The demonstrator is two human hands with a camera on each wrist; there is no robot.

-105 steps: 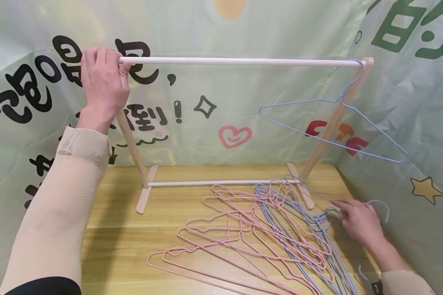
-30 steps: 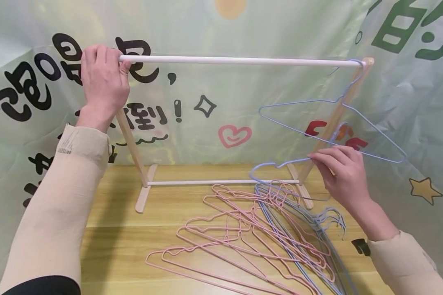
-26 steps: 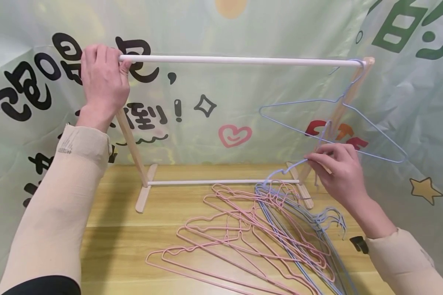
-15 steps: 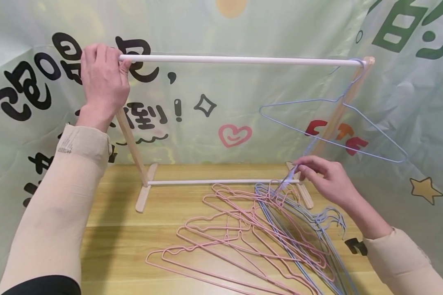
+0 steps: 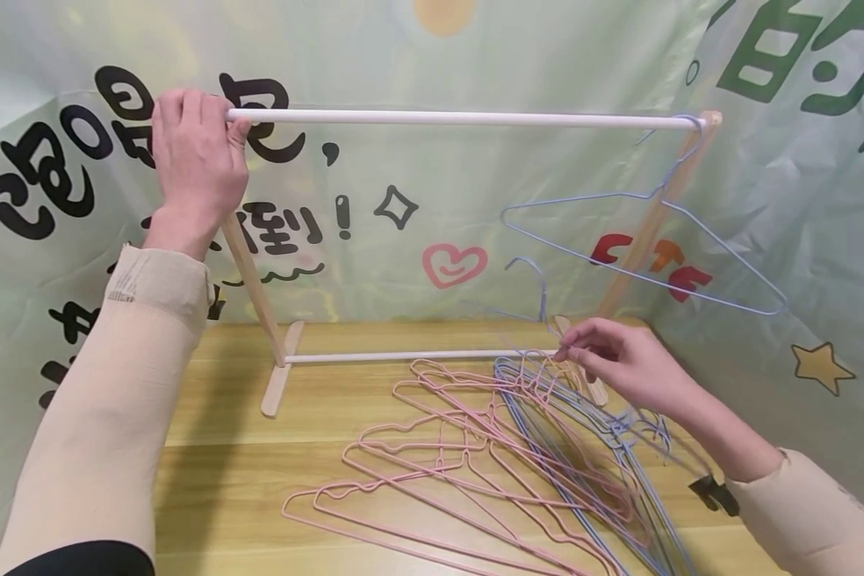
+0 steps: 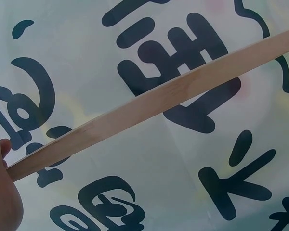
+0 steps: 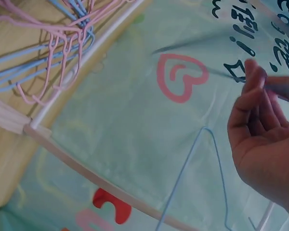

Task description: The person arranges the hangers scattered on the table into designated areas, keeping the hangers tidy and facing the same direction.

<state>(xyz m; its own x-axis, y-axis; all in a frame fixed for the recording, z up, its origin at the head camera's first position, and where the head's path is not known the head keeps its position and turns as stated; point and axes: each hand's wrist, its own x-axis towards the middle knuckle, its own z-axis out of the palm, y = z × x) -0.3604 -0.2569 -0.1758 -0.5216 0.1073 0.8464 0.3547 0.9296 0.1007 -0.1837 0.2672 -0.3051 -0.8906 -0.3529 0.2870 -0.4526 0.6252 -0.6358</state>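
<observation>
My left hand (image 5: 198, 160) grips the upper left corner of a small clothes rack, where the white top rod (image 5: 439, 118) meets the wooden post (image 5: 248, 276). In the left wrist view, that post (image 6: 149, 103) runs up to the edge of the hand. With thumb and fingertips, my right hand (image 5: 630, 360) pinches a thin blue clothes hanger (image 5: 543, 296) in front of the lower bar. Its hook points up and left; the rest is blurred. The right wrist view shows the right hand (image 7: 260, 130) with curled fingers. Another blue hanger (image 5: 583, 197) hangs at the rod's right end.
Several pink hangers (image 5: 468, 456) lie tangled on the wooden table (image 5: 216, 448), overlapping blue hangers (image 5: 622, 440) at the right. The rack's lower white bar (image 5: 403, 358) runs just behind the pile. A printed cloth backdrop (image 5: 374, 72) stands close behind and to the right.
My right hand has lifted a blue hanger from the pile at the right, carried it up, then left and lower, turning it until its hook points upward. The left hand stays on the rack.
</observation>
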